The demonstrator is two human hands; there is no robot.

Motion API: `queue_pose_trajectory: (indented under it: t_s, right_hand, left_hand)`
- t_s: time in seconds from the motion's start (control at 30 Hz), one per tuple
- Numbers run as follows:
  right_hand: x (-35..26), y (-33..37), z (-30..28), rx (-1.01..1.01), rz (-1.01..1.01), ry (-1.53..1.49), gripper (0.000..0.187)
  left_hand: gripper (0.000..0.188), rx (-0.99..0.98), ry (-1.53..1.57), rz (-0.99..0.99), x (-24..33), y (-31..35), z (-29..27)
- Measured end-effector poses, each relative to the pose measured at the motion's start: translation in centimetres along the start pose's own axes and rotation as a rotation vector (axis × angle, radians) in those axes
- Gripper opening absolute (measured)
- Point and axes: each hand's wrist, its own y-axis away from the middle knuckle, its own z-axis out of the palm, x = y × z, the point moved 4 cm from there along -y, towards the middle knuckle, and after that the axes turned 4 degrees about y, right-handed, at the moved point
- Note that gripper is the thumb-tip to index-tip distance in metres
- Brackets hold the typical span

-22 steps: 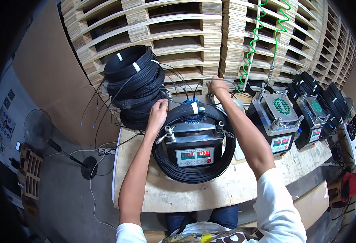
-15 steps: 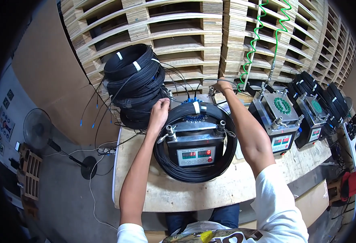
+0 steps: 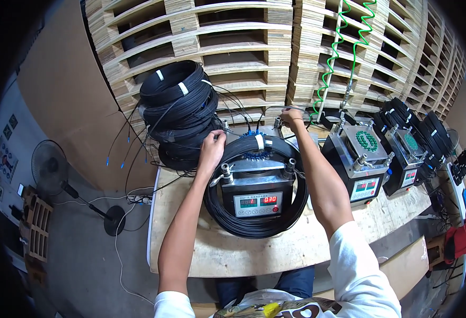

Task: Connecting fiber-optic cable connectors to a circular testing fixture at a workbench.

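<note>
Black cable coil (image 3: 254,225) sits looped around a grey box (image 3: 257,185) with red and green readouts on the wooden bench (image 3: 275,254). Left hand (image 3: 211,151) rests curled on the coil's upper left rim, seemingly pinching a strand. Right hand (image 3: 292,117) is up at the far edge, fingers closed on a thin cable end. Looks like the winding or tie-off stage; next move probably needs that loose end tucked in neatly. Finished coils (image 3: 177,114) are stacked just behind.

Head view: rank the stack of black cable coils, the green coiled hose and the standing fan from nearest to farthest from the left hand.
1. Stack of black cable coils, just above-left of the left hand.
2. Green coiled hose, upper right.
3. Standing fan, far left on the floor.
</note>
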Motion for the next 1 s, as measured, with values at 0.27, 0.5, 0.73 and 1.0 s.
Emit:
queue_pose_trajectory:
  t_s: [0.27, 0.5, 0.73, 1.0]
  right_hand:
    - [-7.2, 9.2, 1.3, 0.144, -0.288, 0.320, 0.050]
    - [-6.9, 9.1, 2.2, -0.072, -0.504, 0.149, 0.033]
    - [-6.5, 9.1, -0.2, -0.422, -0.317, 0.052, 0.043]
    - [-7.1, 20.5, -3.3, -0.070, -0.684, 0.151, 0.044]
  left_hand:
    - [0.034, 0.068, -0.035, -0.046, -1.4, 0.5, -2.6]
    - [0.039, 0.060, -0.046, -0.063, -0.3, 0.6, -1.8]
    - [0.046, -0.090, 0.343, -0.337, -1.6, -1.1, -1.2]
    - [0.030, -0.046, 0.457, -0.424, -7.2, -7.5, -2.1]
